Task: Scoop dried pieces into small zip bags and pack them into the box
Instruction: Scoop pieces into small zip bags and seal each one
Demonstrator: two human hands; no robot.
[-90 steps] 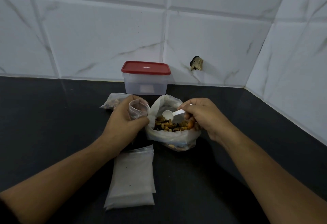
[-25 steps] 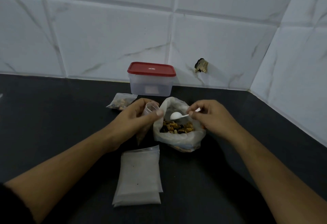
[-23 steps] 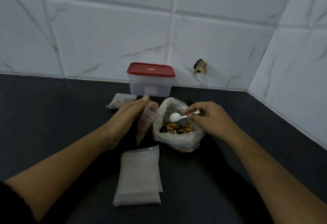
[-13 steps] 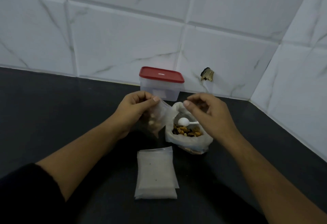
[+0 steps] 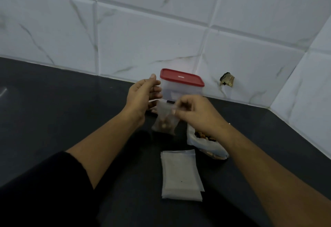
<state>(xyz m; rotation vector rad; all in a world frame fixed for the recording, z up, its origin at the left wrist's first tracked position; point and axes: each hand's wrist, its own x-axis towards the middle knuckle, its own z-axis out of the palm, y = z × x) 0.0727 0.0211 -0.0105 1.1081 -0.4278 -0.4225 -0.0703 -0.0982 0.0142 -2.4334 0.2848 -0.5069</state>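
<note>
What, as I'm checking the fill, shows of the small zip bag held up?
The small zip bag is a clear, slightly frosted plastic pouch held upright over the dark counter. Brownish dried pieces sit in its bottom; the upper part looks empty. The left hand and right hand pinch its top edge, which is blurred.

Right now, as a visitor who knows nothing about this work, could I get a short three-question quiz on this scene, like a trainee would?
1. True or false: the red lid sits closed on the clear plastic box.
2. What hangs between the left hand and right hand? A) a small clear zip bag holding dried pieces; B) a white spoon; C) a folded cloth.
3. Fill in: the flat stack of empty clear bags lies on the ___ counter.
Key: 1 true; 2 A; 3 black.
</note>
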